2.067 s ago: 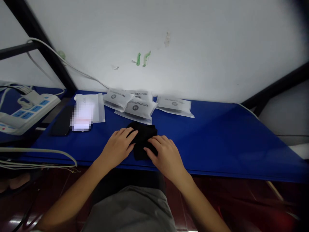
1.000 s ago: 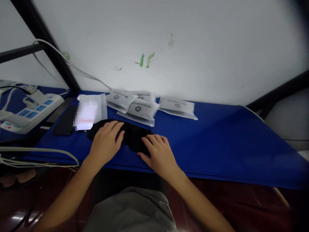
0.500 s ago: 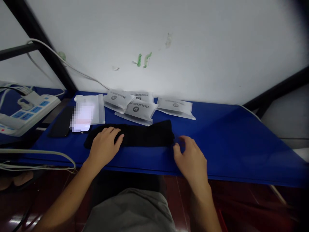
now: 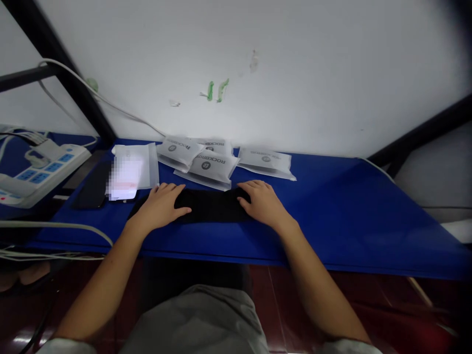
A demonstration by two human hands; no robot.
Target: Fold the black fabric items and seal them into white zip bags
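A long strip of folded black cloth lies flat on the blue table, along its near side. My left hand rests on the cloth's left part, fingers stretched out and thumb apart. Over its right end lies my right hand, also with spread fingers and the thumb pointing inward. Both palms face down. The cloth's two ends are partly hidden under the hands, so its exact kind does not show.
Behind the cloth lie several frosted zip bags with printed lettering. At the left are a lit phone, a dark phone-like slab and a white power strip with cables. A white wall closes off the table's back.
My right hand has moved left and forward, from beside the cloth's right end onto it. The left hand has slid slightly forward, its fingers more stretched.
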